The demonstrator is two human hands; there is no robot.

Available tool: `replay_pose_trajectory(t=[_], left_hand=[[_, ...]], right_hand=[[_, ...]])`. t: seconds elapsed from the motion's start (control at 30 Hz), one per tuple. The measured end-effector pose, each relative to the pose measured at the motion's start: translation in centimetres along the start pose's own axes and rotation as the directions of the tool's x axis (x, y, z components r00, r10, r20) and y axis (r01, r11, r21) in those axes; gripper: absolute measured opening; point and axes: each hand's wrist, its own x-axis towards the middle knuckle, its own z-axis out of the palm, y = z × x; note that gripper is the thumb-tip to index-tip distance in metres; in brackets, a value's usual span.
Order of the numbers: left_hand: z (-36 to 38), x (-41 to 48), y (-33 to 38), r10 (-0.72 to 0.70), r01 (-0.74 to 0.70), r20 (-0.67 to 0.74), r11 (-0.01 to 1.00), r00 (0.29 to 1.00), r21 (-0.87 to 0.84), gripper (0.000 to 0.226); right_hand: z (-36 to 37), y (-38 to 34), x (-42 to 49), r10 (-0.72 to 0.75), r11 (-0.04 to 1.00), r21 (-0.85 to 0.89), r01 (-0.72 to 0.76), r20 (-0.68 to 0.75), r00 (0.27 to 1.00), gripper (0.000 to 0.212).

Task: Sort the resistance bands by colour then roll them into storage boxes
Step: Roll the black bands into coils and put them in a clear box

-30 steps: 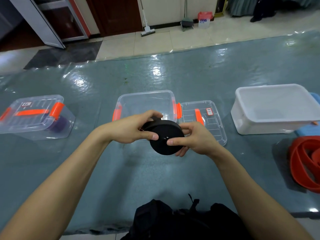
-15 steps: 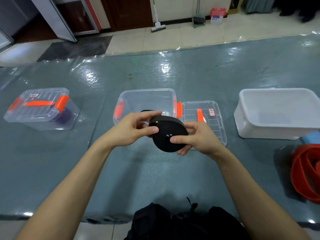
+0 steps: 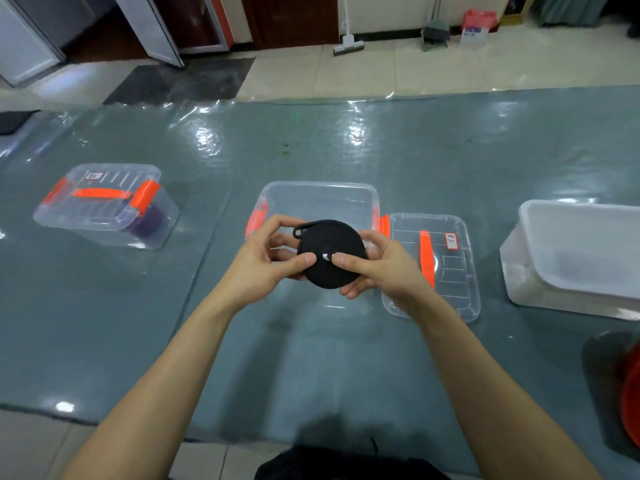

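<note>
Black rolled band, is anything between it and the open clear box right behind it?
Nothing visible. The left hand and right hand hold the black rolled band at the near edge of the open clear box; its lid lies beside it.

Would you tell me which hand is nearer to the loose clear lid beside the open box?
Right. The right hand is at the left edge of the lid, holding the black band roll; the left hand holds the roll's other side, farther from it.
</note>
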Motion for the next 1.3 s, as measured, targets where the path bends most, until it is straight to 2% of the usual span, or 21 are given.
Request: replay_pose_trajectory(t=[0.07, 0.1, 0.13, 0.17, 0.23, 0.33, 0.4, 0.47, 0.53, 0.63, 0.7, 0.8, 0.9, 1.0, 1.3], left_hand=[[-1.6, 2.2, 0.1, -0.02, 0.02, -0.033, 1.0, 0.999, -0.004, 0.046], [-2.4, 3.4, 0.2, -0.025, 0.025, -0.036, 1.0, 0.999, -0.006, 0.045], [-3.1, 4.6, 0.4, -0.026, 0.026, -0.028, 1.0, 0.999, -0.009, 0.044], [-3.7, 5.8, 0.5, -0.025, 0.024, -0.012, 1.0, 1.0, -0.015, 0.043], [-4.6, 8.5, 0.5, -0.035, 0.036, 0.023, 0.999, 0.999, -0.033, 0.044], [-5.3, 12.6, -1.2, -0.107, 0.114, 0.088, 0.99, 0.99, -0.081, 0.043], [-5.1, 14.9, -3.2, -0.184, 0.2, 0.143, 0.975, 0.972, -0.102, 0.045], [-4.6, 16.5, -5.7, -0.287, 0.311, 0.199, 0.945, 0.937, -0.099, 0.049], [-3.9, 17.6, -8.1, -0.388, 0.415, 0.232, 0.906, 0.892, -0.078, 0.047], [-3.1, 19.1, -9.9, -0.468, 0.485, 0.202, 0.873, 0.86, -0.041, 0.036], [-2.8, 20.5, -11.0, -0.481, 0.48, 0.143, 0.876, 0.865, 0.042, 0.037], [-2.6, 23.1, -14.9, -0.474, 0.442, 0.079, 0.86, 0.877, 0.256, 0.045], [-2.6, 23.7, -15.8, -0.441, 0.382, 0.057, 0.829, 0.896, 0.408, 0.036], [-2.4, 22.5, -13.6, -0.413, 0.346, 0.049, 0.817, 0.91, 0.462, 0.026], [-1.5, 23.6, -14.6, -0.479, 0.343, 0.112, 0.754, 0.871, 0.56, 0.026]], right_hand=[[0.7, -0.7, 1.9, -0.053, 0.993, -0.108, 0.05, -0.029, 0.998, 0.106], [1.1, -1.2, 2.9, -0.118, 0.963, -0.25, 0.103, -0.045, 0.992, 0.116], [1.6, -1.6, 4.1, -0.204, 0.889, -0.429, 0.161, -0.057, 0.977, 0.12], [2.2, -1.9, 5.3, -0.293, 0.783, -0.589, 0.201, -0.064, 0.954, 0.119], [3.3, -2.5, 7.8, -0.392, 0.597, -0.78, 0.186, -0.081, 0.916, 0.109], [4.5, -2.7, 11.1, -0.431, 0.475, -0.879, 0.049, -0.184, 0.883, 0.096], [4.5, -1.8, 13.1, -0.395, 0.418, -0.905, -0.075, -0.255, 0.883, 0.099], [4.3, -0.6, 14.6, -0.285, 0.396, -0.898, -0.192, -0.319, 0.904, 0.102], [4.2, 0.9, 15.7, -0.184, 0.42, -0.875, -0.242, -0.343, 0.921, 0.101], [4.4, 3.1, 16.6, -0.099, 0.44, -0.852, -0.283, -0.359, 0.928, 0.097], [4.5, 4.1, 17.3, -0.039, 0.429, -0.843, -0.325, -0.376, 0.926, 0.097], [4.3, 4.4, 18.7, 0.065, 0.396, -0.834, -0.385, -0.392, 0.918, 0.1], [3.9, 4.6, 19.9, 0.13, 0.376, -0.83, -0.412, -0.393, 0.91, 0.102], [3.9, 5.1, 20.8, 0.144, 0.355, -0.834, -0.421, -0.396, 0.907, 0.101], [3.3, 6.6, 22.6, 0.173, 0.279, -0.847, -0.452, -0.419, 0.891, 0.099]])
